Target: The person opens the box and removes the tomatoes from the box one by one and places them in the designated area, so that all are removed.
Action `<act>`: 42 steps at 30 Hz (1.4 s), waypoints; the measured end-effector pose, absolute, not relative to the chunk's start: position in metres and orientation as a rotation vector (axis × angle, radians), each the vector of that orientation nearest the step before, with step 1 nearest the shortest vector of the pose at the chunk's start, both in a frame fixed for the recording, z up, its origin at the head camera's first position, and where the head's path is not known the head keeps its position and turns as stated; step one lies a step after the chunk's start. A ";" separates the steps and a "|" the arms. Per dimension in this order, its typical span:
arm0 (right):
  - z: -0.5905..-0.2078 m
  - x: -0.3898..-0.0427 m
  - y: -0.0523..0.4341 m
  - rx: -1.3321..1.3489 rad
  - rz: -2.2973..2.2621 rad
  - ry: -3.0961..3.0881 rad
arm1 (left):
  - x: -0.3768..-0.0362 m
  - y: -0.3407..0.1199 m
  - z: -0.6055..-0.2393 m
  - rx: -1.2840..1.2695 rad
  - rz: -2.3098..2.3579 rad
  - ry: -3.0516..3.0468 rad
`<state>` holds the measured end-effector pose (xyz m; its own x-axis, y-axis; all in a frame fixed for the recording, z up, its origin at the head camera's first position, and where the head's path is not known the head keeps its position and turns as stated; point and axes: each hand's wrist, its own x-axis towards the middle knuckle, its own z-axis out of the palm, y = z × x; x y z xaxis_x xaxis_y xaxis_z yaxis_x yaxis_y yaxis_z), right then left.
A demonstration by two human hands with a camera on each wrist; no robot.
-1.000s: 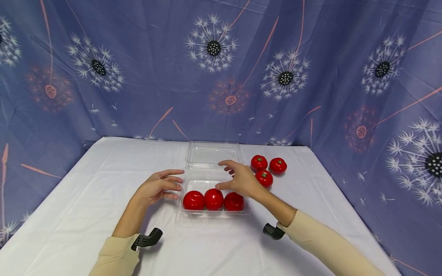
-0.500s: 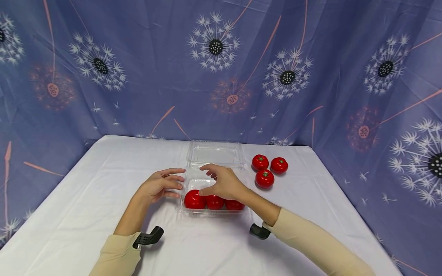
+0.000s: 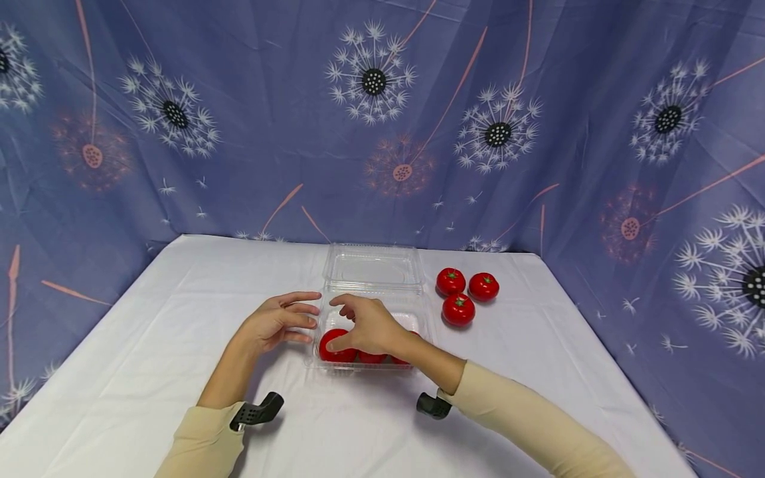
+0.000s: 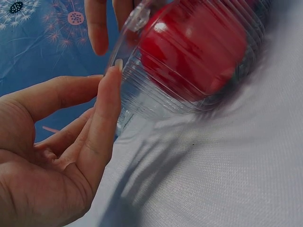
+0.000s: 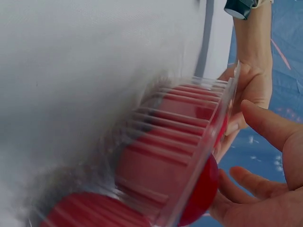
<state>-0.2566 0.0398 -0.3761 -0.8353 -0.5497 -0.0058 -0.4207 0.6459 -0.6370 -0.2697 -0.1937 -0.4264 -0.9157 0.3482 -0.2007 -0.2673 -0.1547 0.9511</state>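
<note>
The fingers of the right hand [image 3: 367,326] were found loosely spread and curved over the leftmost tomato [image 3: 335,346] in the clear clamshell tray [image 3: 372,302]; a closed grip was not confirmed. The fingers of the left hand [image 3: 276,323] were extended, tips touching the tray's left wall, as steadying. The step was judged to be the handling of the tomatoes in the near row of the tray. The next move was judged to call for a firm hold without denting the thin plastic. Three loose tomatoes [image 3: 459,309] were noted on the desk [image 3: 149,345], right of the tray. The other boxed tomatoes were largely hidden by the hand; wrist views were blurred.
</note>
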 end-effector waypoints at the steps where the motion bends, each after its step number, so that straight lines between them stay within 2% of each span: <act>1: -0.377 -0.256 0.039 -0.798 -0.953 2.667 | -0.270 -0.194 -0.426 0.092 2.118 1.727; 42: -0.386 -0.261 0.037 -0.926 -0.599 2.648 | -0.270 -0.194 -0.425 0.092 2.116 1.744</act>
